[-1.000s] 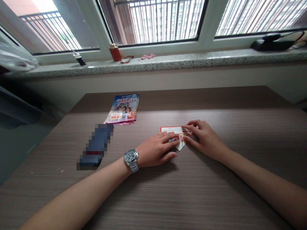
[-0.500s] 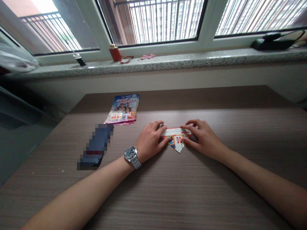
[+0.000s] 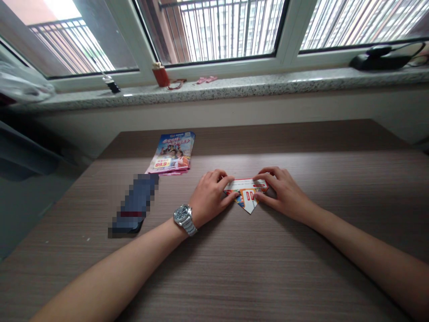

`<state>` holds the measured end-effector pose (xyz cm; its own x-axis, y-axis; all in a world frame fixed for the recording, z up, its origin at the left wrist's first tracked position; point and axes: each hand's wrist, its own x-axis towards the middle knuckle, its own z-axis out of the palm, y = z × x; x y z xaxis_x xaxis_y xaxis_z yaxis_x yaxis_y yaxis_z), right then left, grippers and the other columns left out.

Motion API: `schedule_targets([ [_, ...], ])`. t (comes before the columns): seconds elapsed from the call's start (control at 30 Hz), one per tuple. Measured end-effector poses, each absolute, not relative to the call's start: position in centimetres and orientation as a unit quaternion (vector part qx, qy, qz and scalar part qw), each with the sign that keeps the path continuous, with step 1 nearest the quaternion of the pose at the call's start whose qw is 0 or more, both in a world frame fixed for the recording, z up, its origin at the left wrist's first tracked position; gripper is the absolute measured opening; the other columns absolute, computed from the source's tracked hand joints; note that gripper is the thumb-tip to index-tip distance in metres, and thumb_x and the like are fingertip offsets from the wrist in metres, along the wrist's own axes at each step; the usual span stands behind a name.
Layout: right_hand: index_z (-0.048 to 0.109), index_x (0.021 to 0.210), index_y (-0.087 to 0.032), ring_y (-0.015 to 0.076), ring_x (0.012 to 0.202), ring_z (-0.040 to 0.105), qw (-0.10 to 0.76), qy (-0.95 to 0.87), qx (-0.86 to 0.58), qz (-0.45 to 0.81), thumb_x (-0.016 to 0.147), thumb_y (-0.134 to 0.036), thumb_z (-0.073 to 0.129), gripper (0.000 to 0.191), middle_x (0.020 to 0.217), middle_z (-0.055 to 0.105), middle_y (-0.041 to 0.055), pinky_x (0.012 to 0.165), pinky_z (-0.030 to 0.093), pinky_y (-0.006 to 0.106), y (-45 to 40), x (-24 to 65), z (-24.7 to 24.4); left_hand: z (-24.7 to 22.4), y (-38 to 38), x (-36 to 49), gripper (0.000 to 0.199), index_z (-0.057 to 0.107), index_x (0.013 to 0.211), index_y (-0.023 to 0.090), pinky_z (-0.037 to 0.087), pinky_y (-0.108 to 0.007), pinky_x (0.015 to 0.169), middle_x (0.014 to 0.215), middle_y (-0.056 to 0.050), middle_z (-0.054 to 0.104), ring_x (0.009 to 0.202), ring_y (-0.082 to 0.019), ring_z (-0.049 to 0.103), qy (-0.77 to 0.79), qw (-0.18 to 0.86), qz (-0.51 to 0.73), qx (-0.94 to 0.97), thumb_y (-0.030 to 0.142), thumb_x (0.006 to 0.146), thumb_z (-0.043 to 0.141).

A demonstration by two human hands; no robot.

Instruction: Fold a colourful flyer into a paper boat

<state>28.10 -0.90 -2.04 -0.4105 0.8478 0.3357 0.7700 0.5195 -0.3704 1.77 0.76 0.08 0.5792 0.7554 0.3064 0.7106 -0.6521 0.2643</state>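
Observation:
A folded paper flyer (image 3: 248,195) lies on the table, its point toward me and a straight white, red-edged band along the far side. My left hand (image 3: 212,193), with a metal watch (image 3: 185,219) on the wrist, grips the flyer's left end between thumb and fingers. At the right end, the thumb and fingers of my right hand (image 3: 280,192) hold the paper in the same way. The flyer's two outer corners are partly hidden under the fingers.
Left of my hands lies a pixelated dark phone-like object (image 3: 137,203). Behind it is a stack of printed flyers (image 3: 172,152). A red container (image 3: 161,75), pink items (image 3: 205,80) and a black power strip (image 3: 382,60) sit on the stone windowsill (image 3: 261,83) beyond the wooden table (image 3: 234,268).
Almost nothing differs. The left fingertips have shifted very slightly to the right on the flyer; both hands keep their hold.

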Motion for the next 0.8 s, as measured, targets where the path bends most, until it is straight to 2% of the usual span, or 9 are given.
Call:
schedule_targets([
  [0.5, 0.062, 0.118, -0.027, 0.0314, 0.111, 0.056, 0.251, -0.836, -0.479, 0.089, 0.089, -0.043, 0.065, 0.033, 0.123, 0.058, 0.0118, 0.093, 0.048, 0.050, -0.54, 28.23, -2.41, -0.01, 0.83, 1.81, 0.042, 0.062, 0.129, 0.021, 0.048, -0.044, 0.097, 0.117, -0.010, 0.057, 0.108, -0.026, 0.052, 0.422, 0.067, 0.184, 0.885, 0.041, 0.092, 0.064],
  [0.67, 0.058, 0.131, -0.027, 0.0320, 0.112, 0.055, 0.250, -0.838, -0.479, 0.077, 0.090, -0.043, 0.064, 0.044, 0.125, 0.057, 0.0133, 0.093, 0.048, 0.051, -0.69, 28.11, -2.39, -0.07, 0.87, 1.65, 0.037, 0.065, 0.125, 0.024, 0.049, -0.045, 0.096, 0.118, -0.009, 0.059, 0.108, -0.026, 0.052, 0.409, 0.058, 0.189, 0.891, 0.041, 0.093, 0.064],
  [0.8, 0.061, 0.131, -0.025, 0.0308, 0.109, 0.055, 0.239, -0.845, -0.473, 0.061, 0.092, -0.043, 0.062, 0.043, 0.127, 0.057, 0.0140, 0.094, 0.048, 0.052, -0.74, 28.04, -2.34, -0.15, 1.02, 1.62, 0.034, 0.066, 0.124, 0.025, 0.049, -0.045, 0.095, 0.118, -0.008, 0.060, 0.107, -0.026, 0.053, 0.396, 0.046, 0.194, 0.896, 0.040, 0.093, 0.064],
])
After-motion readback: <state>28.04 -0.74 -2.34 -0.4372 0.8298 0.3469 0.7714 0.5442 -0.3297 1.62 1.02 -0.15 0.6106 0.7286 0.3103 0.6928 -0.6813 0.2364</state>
